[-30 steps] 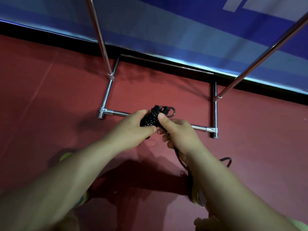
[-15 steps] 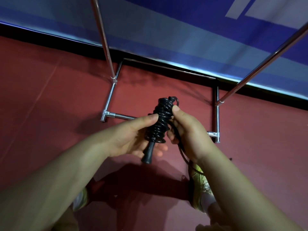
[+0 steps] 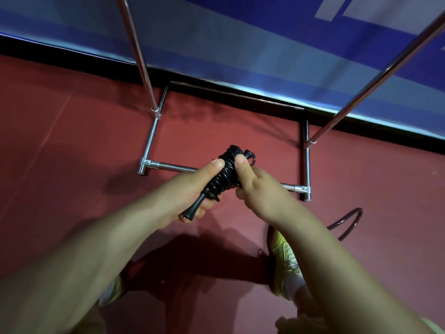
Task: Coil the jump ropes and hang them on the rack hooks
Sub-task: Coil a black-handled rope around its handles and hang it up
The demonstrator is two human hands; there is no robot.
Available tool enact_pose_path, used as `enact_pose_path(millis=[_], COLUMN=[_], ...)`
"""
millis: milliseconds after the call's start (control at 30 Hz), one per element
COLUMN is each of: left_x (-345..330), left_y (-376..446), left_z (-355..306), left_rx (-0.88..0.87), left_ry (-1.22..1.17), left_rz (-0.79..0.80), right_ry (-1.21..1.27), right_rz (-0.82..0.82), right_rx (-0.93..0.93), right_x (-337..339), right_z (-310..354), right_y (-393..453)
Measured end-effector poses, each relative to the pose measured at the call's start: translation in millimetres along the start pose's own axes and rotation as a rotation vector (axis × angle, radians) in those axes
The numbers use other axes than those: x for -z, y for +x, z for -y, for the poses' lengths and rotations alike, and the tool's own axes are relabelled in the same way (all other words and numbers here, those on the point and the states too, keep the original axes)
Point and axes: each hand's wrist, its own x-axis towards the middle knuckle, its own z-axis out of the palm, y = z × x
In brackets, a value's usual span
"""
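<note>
Black jump rope (image 3: 224, 173), wound in tight turns around its own handles into a compact bundle and held in mid-air above the red floor (image 3: 72, 145), in front of the lower front bar of the chrome rack (image 3: 154, 133). One handle end (image 3: 192, 210) protrudes from the bottom of the bundle; a short loop of cord (image 3: 251, 156) stands out at the top. A further length of cord (image 3: 349, 220) lies loose on the floor to the right, behind the right forearm, so the winding appears unfinished. Judged from its look, the bundle is light, the cord thin, smooth and springy, likely to unwind if pressure on the turns is released; the rigid handle core is the firm place to take hold, with a thumb laid across the outer turns to pin them. Left hand (image 3: 185, 189): fingers curled closely around the lower part of the bundle and handle, thumb pressed on the upper turns. Right hand (image 3: 257, 186): thumb pressed against the upper turns from the right, fingers curled beneath; what those fingers enclose is hidden, probably the free cord feeding the next turn. Both grips are closed tight, with no gap between skin and rope. No hooks are visible on the rack; yellow shoes (image 3: 286, 259) stand below, and a blue banner (image 3: 240, 44) lines the wall behind
</note>
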Motion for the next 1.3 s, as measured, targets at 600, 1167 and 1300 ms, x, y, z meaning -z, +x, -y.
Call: enact_pose_path(millis=[600,1167,1300], left_x=[8,12,1], left_y=[-1,-2,-3], left_z=[4,12,7], left_rx=[-0.145,0.138,-0.027], left_ry=[0.68,-0.419,-0.056], left_rz=[-0.433,0.451,0.042], right_ry=[0.248,0.471,0.274], right_rz=[0.051,0.142,0.09], right_rx=[-0.181,0.139,0.04], right_x=[-5,10,8], right_z=[2,-4,-5], right_y=[-1,1,1])
